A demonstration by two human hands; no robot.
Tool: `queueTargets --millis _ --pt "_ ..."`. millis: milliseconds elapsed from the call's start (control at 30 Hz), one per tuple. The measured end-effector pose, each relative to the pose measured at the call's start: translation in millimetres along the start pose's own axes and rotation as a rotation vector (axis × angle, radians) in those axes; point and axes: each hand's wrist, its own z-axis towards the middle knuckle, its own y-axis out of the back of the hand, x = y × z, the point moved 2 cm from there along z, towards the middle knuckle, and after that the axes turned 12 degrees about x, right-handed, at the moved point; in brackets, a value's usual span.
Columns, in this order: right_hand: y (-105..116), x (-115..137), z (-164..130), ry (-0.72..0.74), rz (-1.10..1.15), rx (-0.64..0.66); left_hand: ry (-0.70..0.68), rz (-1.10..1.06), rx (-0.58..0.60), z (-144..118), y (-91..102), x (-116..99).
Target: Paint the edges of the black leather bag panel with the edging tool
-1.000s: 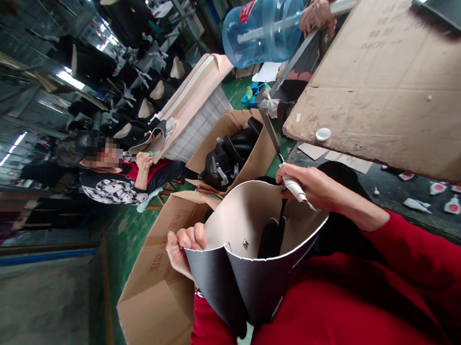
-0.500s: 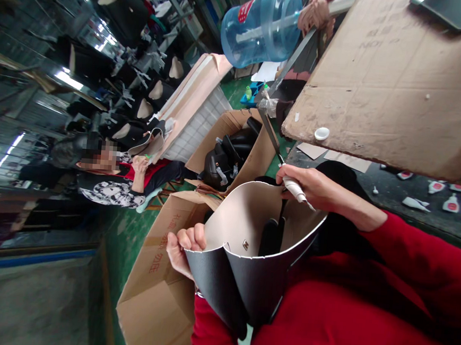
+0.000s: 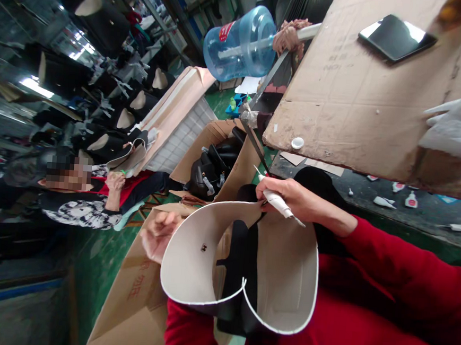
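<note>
A stiff bag shell point(image 3: 282, 272), black outside and pale cream inside, rests curled open against my red-sleeved lap. My right hand point(image 3: 292, 196) pinches its upper rim together with a thin white tube-like tool point(image 3: 278, 203). My left hand point(image 3: 157, 236) lies behind the left wall of the shell, fingers spread and blurred, apparently not gripping it. A small metal fitting point(image 3: 204, 247) shows on the inner wall. A black strap piece point(image 3: 239, 263) hangs down inside.
An open cardboard box point(image 3: 133, 292) stands under my left hand; another box point(image 3: 215, 166) behind holds black bags. A cardboard-covered worktable point(image 3: 364, 98) with a phone point(image 3: 396, 36) is on the right. A seated person point(image 3: 81, 192) works at left. A blue water jug point(image 3: 240, 43) lies beyond.
The shell has turned so its cream inside faces me. My left hand has let go of the rim and opened. The view has shifted, showing more of the worktable.
</note>
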Motion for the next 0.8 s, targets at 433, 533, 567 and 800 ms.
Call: queueTargets --millis 433,533,567,800 --pt "8.0 2.3 -2.8 0.019 0.004 -0.267 0.731 0.534 0.641 55.3 -103.4 56.7" --pt "3.1 2.2 -0.7 0.028 0.041 -0.288 0.747 0.551 0.717 47.4 -107.2 52.7" --pt "1.0 2.2 0.5 0.028 0.047 -0.296 0.742 0.583 0.711 44.5 -107.6 52.6" --pt "-15.5 -1.5 5.4 0.017 0.11 -0.316 0.639 0.987 0.47 26.0 -118.1 72.0"
